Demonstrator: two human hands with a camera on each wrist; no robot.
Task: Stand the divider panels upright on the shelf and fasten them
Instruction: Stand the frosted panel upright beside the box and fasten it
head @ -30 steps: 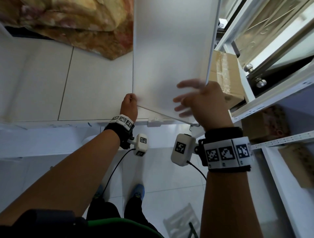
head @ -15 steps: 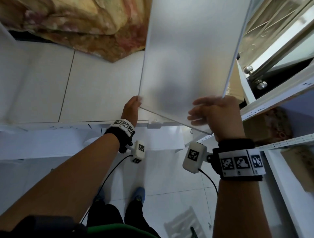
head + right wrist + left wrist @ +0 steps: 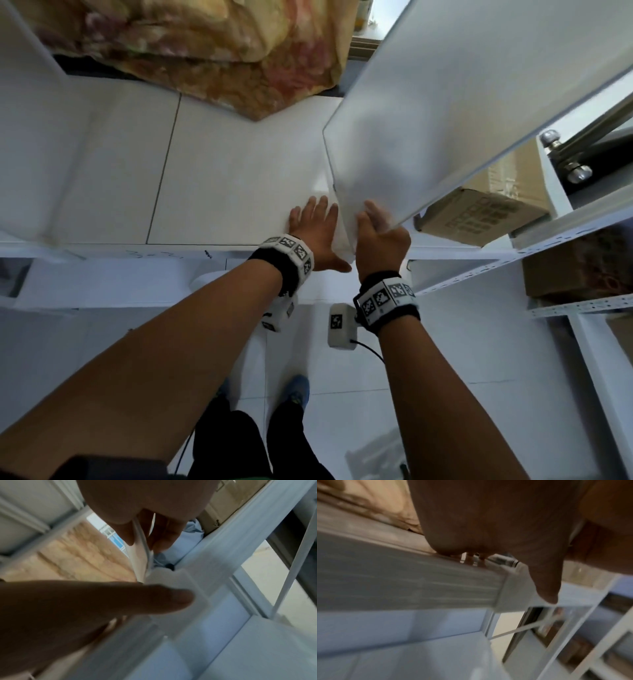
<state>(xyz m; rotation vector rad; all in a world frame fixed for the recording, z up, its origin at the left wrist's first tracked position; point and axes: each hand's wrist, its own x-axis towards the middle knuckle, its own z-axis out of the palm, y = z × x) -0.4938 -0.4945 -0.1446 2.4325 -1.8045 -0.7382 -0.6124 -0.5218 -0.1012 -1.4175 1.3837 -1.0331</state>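
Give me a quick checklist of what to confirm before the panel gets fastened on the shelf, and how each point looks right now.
1. Right hand has a grip on the panel: ok, fingers pinch its near edge.
2. Left hand steadying: ok, flat on the shelf, against the panel's left side.
3. Panel upright: not ok, it leans right.
4. Panel's bottom edge seated in the white clip: cannot tell, blurred.
5. Space right of the panel: not ok, a cardboard box sits close.
6. Fasteners on hand: cannot tell, none visible.
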